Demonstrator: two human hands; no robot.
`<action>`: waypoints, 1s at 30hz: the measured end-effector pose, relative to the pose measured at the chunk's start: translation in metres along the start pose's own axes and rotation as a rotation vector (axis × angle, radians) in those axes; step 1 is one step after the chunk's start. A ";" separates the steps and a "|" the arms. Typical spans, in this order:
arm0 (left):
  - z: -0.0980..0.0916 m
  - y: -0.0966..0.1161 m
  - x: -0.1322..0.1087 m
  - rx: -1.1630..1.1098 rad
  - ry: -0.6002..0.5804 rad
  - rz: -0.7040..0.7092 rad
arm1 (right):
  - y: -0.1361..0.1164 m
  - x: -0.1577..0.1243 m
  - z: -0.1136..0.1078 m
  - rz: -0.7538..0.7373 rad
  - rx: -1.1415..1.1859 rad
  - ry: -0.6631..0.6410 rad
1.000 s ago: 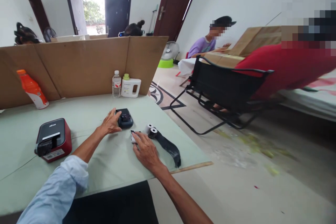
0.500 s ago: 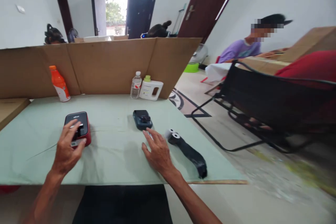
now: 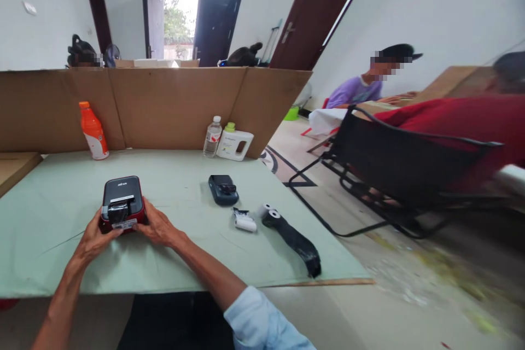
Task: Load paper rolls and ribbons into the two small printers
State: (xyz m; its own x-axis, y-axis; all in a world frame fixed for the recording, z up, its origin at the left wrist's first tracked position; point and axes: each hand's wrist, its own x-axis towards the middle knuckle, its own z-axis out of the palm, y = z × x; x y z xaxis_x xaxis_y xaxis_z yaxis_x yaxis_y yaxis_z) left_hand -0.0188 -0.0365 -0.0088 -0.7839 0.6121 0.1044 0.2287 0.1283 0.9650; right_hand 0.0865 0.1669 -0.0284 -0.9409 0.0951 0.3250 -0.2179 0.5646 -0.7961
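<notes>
Pale-green tabletop [image 3: 61,188]: red-and-black device [image 3: 118,191] sits btwn L hand [image 3: 92,239] & R hand [image 3: 158,225], fingers gripping its near sides, thumbs by front label [image 3: 124,224].

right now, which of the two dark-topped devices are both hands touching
The larger, red-sided device, held between left hand and right hand; the smaller, dark blue device sits apart, untouched.

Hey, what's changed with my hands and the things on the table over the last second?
Your left hand came away from the small dark device and your right hand from the white roll; both went left and now hold the red-and-black device by its sides. The orange bottle, clear bottle, white jug and black strip stayed put.
</notes>
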 end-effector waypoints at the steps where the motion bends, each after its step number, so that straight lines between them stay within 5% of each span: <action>1: 0.003 0.002 0.000 0.015 0.035 0.009 | -0.003 0.000 0.001 0.019 0.016 0.021; 8: 0.052 0.022 -0.014 0.084 0.097 0.131 | 0.001 -0.049 -0.028 0.004 0.104 0.161; 14: 0.120 0.025 -0.012 -0.020 -0.071 0.127 | 0.024 -0.103 -0.071 0.033 0.099 0.278; 18: 0.148 0.021 -0.008 -0.034 -0.141 0.151 | 0.041 -0.120 -0.087 0.034 0.122 0.282; 23: 0.157 0.013 -0.006 0.002 -0.147 0.210 | 0.051 -0.123 -0.090 0.013 0.142 0.273; 30: 0.143 0.009 -0.001 0.133 -0.156 0.218 | 0.052 -0.125 -0.089 0.051 0.102 0.329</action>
State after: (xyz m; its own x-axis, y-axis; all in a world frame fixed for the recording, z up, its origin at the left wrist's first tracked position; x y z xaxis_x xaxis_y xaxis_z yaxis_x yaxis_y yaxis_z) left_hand 0.0671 0.0756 -0.0347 -0.6120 0.7476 0.2579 0.4636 0.0749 0.8829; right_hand 0.2164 0.2577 -0.0651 -0.8208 0.3897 0.4175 -0.2132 0.4691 -0.8570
